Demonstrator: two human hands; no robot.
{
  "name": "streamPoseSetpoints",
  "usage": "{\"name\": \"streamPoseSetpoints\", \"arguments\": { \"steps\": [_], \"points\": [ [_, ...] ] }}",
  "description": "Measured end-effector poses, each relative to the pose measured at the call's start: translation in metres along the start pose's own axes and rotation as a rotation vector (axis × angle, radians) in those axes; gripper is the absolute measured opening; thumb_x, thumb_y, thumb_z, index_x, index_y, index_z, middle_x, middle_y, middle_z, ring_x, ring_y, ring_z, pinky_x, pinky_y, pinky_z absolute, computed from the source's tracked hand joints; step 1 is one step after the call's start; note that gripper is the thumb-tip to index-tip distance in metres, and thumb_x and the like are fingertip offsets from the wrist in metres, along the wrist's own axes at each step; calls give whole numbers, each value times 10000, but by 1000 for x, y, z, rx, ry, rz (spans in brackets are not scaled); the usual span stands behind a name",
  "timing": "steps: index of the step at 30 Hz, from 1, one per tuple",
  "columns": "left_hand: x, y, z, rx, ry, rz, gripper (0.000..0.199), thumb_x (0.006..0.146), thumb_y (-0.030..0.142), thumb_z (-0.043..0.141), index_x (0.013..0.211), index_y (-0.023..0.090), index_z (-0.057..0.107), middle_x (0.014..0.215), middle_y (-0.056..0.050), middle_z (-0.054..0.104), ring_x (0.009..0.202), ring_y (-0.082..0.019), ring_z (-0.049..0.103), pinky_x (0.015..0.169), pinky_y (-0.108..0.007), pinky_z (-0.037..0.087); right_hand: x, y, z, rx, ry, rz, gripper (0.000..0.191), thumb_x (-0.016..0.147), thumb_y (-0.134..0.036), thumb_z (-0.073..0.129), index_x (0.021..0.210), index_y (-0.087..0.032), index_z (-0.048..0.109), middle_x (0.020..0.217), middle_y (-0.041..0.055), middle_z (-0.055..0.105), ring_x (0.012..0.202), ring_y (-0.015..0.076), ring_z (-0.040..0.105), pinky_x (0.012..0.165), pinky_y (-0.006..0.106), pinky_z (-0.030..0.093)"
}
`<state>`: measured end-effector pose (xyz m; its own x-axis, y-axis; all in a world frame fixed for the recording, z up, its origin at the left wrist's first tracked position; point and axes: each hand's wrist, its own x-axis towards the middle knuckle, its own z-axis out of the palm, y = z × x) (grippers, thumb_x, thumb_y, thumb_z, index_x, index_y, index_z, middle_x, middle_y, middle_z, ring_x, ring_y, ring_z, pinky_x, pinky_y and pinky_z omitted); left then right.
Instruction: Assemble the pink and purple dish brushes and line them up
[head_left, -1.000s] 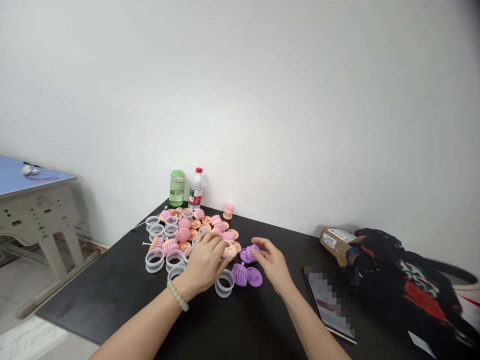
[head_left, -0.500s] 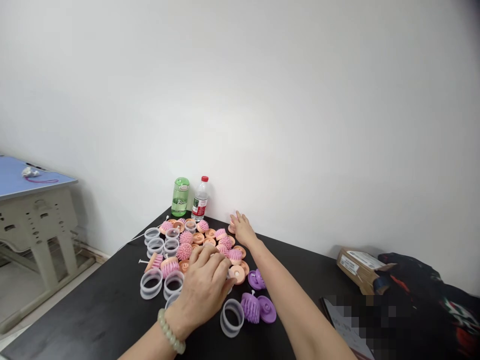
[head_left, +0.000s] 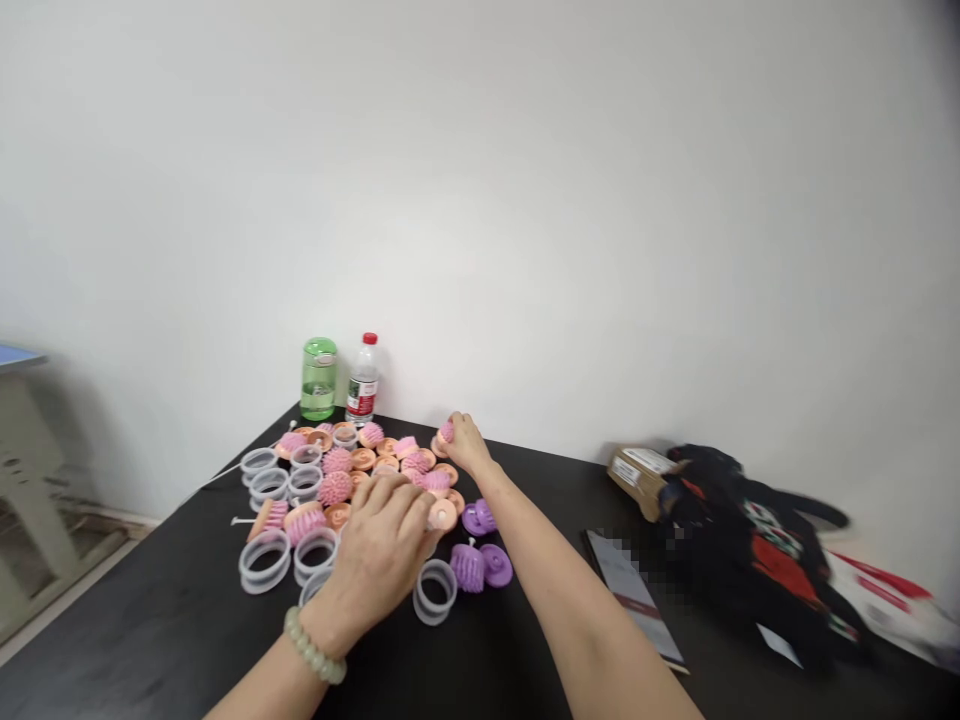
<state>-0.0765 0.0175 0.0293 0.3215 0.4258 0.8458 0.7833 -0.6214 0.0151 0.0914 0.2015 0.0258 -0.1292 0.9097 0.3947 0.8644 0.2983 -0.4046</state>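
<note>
My left hand [head_left: 379, 555], with a beaded bracelet at the wrist, is closed round a peach disc-shaped piece [head_left: 442, 514] whose round face shows at the thumb side. At the back of the black table [head_left: 540, 490], my right hand [head_left: 466, 443] pinches a pink bristled piece [head_left: 445, 433] with a peach base. Pink bristled brush heads [head_left: 335, 488], peach discs and clear rings [head_left: 265, 561] cover the table left of and behind my left hand. A purple brush head [head_left: 468, 568] and a purple disc [head_left: 496, 566] lie beside a clear ring [head_left: 435, 592].
A green bottle [head_left: 319, 380] and a red-capped bottle [head_left: 363, 382] stand by the wall. To the right are a cardboard box [head_left: 637, 478], dark patterned cloth [head_left: 750, 560] and a flat grey item [head_left: 634, 595]. Part of another desk [head_left: 30, 470] shows at far left.
The view has turned right, so the objects appear further left. My right hand has closed on the pink bristled piece. The peach piece at my left hand now shows its face more fully.
</note>
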Motion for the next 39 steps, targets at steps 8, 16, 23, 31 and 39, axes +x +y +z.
{"name": "streamPoseSetpoints", "arguments": {
  "steps": [8, 16, 23, 31, 39],
  "points": [
    [-5, -7, 14, -76, 24, -2, 456, 874, 261, 628, 1291, 153, 476, 1307, -193, 559, 1189, -349, 542, 964, -530, 480, -108, -31, -48, 383, 81, -29, 351, 724, -404, 742, 948, -224, 539, 880, -24, 630, 778, 153, 597, 672, 264, 485],
    [-16, 13, 25, -226, -71, 115, 221, 899, 246, 608, 1099, 178, 543, 1027, -95, 663, 925, -254, 645, 795, -400, 549, -183, -18, -48, 1115, -67, 102, 504, 607, -448, 854, 931, -236, 532, 879, -3, 627, 786, 181, 614, 719, 299, 498],
    [-15, 22, 21, -253, -80, 189, 209, 892, 160, 598, 1092, 175, 541, 1041, -99, 658, 945, -234, 641, 843, -397, 541, -188, -6, -50, 1120, -114, 85, 410, 652, -463, 828, 893, -202, 624, 782, -15, 616, 697, 166, 590, 663, 286, 485],
    [-15, 21, 20, -399, -122, 64, 203, 861, 223, 645, 1032, 209, 537, 1006, -72, 673, 940, -224, 672, 788, -354, 583, -195, -3, -64, 891, 9, -279, 405, 698, -328, 840, 1054, -274, 656, 1080, 42, 664, 1054, 245, 616, 958, 387, 469],
    [-15, 24, 16, -409, -81, 92, 222, 861, 155, 635, 1052, 198, 531, 1045, -94, 646, 978, -224, 644, 836, -371, 560, -200, -5, -76, 761, -9, -210, 464, 798, -391, 734, 1223, -263, 596, 1133, 63, 653, 1024, 246, 635, 925, 367, 494]
  ]
}}
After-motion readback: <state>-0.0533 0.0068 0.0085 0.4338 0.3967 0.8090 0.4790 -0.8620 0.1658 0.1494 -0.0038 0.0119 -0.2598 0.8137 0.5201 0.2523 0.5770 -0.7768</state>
